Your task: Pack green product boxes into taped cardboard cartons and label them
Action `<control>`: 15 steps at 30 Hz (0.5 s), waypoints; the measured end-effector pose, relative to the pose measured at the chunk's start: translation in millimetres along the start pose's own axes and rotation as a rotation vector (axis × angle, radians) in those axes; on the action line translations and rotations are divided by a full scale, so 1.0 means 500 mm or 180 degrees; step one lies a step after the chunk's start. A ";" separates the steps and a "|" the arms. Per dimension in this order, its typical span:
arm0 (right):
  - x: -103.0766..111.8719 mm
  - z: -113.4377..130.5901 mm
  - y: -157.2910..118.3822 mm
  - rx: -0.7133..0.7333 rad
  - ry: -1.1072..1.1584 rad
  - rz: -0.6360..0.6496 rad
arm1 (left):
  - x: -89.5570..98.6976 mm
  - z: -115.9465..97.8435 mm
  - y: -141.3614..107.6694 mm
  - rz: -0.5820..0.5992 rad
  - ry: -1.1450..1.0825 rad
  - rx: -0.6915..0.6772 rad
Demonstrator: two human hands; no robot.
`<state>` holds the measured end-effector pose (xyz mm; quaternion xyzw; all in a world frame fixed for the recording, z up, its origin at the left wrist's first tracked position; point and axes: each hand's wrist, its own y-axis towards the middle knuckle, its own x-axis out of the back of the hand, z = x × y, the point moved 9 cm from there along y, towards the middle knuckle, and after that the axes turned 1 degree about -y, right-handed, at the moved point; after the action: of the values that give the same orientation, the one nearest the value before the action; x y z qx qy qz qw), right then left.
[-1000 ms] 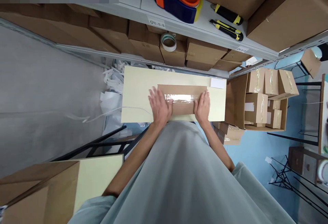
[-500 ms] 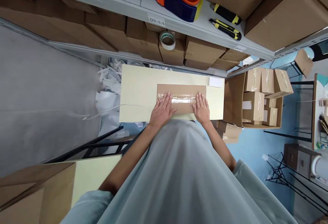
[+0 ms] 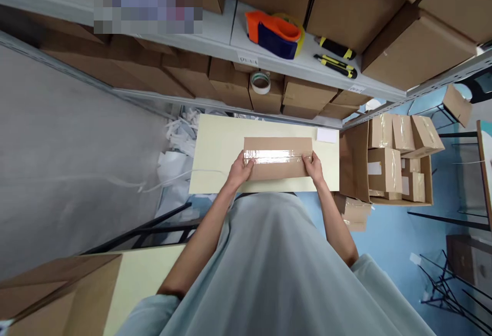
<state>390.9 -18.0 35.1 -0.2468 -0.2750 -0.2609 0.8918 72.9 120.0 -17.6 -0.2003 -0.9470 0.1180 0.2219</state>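
Observation:
A flat brown cardboard box [image 3: 277, 171] with shiny clear tape along its top is in front of me, above the pale yellow table [image 3: 219, 131]. My left hand [image 3: 240, 170] grips its left end, thumb on top and fingers around the side. At the opposite end my right hand [image 3: 314, 167] holds it the same way, thumb over the tape's end. Whether the box's underside touches the table, I cannot tell. A small white paper [image 3: 326, 135] lies at the table's far right corner.
Over the table's far side runs a grey shelf with an orange and blue tape dispenser [image 3: 273, 35], two utility knives [image 3: 336, 65] and cardboard boxes. A tape roll [image 3: 260, 83] sits below. An open carton [image 3: 354, 162] of taped boxes stands right; white scraps [image 3: 180, 136] lie left.
Both hands were lying flat on top of the box, pressing the tape. Now they have moved to its two ends and grip it with thumbs on top. The head view has also shifted.

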 end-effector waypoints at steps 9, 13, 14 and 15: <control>0.000 0.039 -0.025 0.0711 0.0754 -0.0376 | 0.105 -0.050 0.002 -0.0453 -0.0334 -0.0360; -0.035 0.001 -0.053 0.0556 0.0588 -0.0394 | 0.114 -0.006 -0.003 -0.0784 -0.0085 0.0042; -0.044 -0.007 -0.060 0.0533 0.0568 -0.0378 | 0.112 0.004 -0.007 -0.0831 -0.0048 0.0124; -0.052 -0.014 -0.067 0.0516 0.0545 -0.0375 | 0.111 0.014 -0.011 -0.0865 -0.0021 0.0190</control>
<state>354.9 -38.1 23.8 -0.1342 -0.2320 -0.3098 0.9122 22.4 138.2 -1.4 -0.0631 -0.9622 0.1156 0.2386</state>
